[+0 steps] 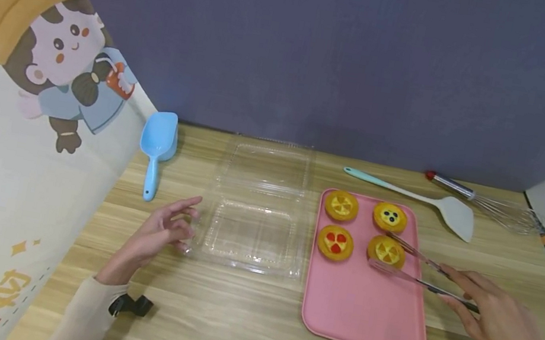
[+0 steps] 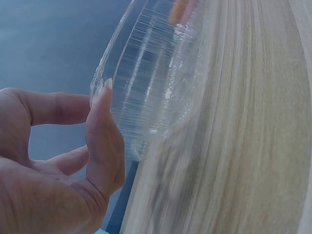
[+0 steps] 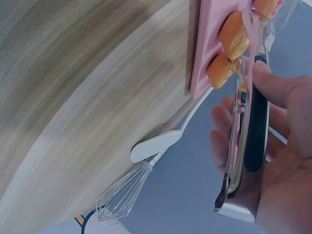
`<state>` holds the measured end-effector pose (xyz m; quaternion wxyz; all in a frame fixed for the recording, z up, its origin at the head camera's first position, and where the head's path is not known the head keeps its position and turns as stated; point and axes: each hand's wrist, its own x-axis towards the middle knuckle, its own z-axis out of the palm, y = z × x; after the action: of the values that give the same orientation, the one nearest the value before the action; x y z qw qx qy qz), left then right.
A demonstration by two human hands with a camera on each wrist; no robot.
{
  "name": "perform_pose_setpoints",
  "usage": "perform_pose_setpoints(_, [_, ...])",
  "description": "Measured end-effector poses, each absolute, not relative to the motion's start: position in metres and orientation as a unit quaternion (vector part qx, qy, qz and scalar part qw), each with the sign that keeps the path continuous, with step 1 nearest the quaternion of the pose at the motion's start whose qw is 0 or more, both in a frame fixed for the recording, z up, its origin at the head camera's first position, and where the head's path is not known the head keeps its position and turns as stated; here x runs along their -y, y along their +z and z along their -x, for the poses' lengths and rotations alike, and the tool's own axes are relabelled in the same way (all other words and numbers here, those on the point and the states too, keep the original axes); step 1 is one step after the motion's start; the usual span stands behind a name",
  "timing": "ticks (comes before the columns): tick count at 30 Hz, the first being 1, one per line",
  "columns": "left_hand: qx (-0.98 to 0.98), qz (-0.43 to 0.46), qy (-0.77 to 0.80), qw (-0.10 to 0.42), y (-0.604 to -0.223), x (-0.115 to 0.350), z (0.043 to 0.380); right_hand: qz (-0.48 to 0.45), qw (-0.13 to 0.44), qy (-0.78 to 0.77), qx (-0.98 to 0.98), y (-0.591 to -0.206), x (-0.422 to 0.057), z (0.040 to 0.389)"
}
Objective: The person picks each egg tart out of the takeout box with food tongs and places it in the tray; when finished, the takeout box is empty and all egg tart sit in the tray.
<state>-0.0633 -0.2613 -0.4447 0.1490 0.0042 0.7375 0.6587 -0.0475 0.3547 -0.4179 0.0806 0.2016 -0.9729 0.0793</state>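
The right hand (image 1: 501, 325) hides the back end of the tongs (image 1: 418, 267), and its forearm runs off the head view's bottom right corner. In the right wrist view the top edge cuts off the pink tray (image 3: 214, 44) and the tarts (image 3: 234, 39) on it. The clear box (image 2: 151, 73) is cropped at the left wrist view's top edge, and its far end is blurred. The left hand's (image 2: 58, 165) palm leaves that picture at the bottom left corner.

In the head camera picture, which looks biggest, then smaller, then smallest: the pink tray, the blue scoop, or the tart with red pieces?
1. pink tray
2. blue scoop
3. tart with red pieces
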Motion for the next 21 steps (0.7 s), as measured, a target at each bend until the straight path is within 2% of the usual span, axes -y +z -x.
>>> perform_pose_setpoints(17, [-0.744,0.000,0.651,0.149,-0.4432,0.2597,0.0634,-0.198,0.089,0.099,0.971,-0.4179,-0.3524,0.0444])
perform_pose_setpoints(21, [-0.745,0.007,0.651,0.147,-0.4432,0.2590,0.0627,-0.196,0.109,0.120,0.967,-0.4158,-0.3552,0.0408])
